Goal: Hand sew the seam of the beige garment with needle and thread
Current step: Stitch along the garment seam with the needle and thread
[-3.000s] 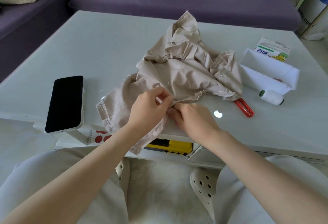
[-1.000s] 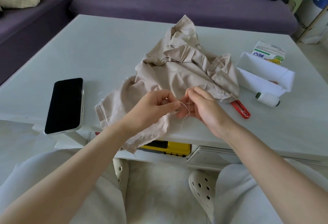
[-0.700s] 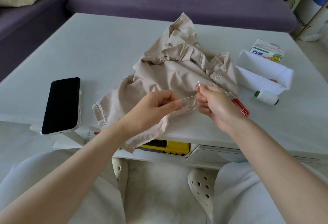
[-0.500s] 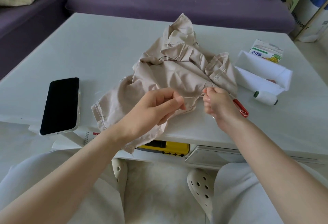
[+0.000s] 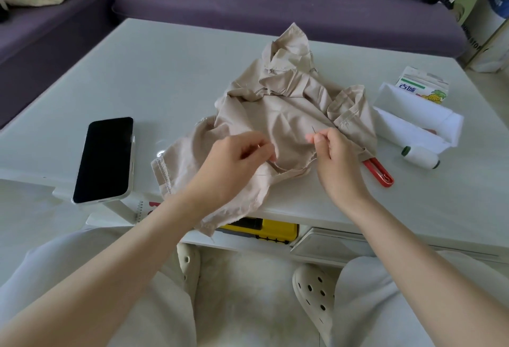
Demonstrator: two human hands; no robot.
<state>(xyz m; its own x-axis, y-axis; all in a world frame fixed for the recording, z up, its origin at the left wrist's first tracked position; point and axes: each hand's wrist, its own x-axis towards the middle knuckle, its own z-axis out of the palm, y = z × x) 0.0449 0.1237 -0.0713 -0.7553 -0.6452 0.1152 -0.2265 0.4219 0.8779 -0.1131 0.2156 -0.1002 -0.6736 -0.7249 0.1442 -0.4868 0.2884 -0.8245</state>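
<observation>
My right hand (image 5: 337, 159) pinches the needle (image 5: 313, 129); my left hand (image 5: 234, 163) is blurred, grip unclear; the beige garment (image 5: 286, 104) half-covers a red-handled tool (image 5: 378, 172).

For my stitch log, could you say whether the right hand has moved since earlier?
Yes; the right hand shifted right, toward the red-handled tool.

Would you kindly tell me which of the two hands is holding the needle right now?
The right hand pinches the needle at its fingertips; the left hand holds only the beige garment.
</observation>
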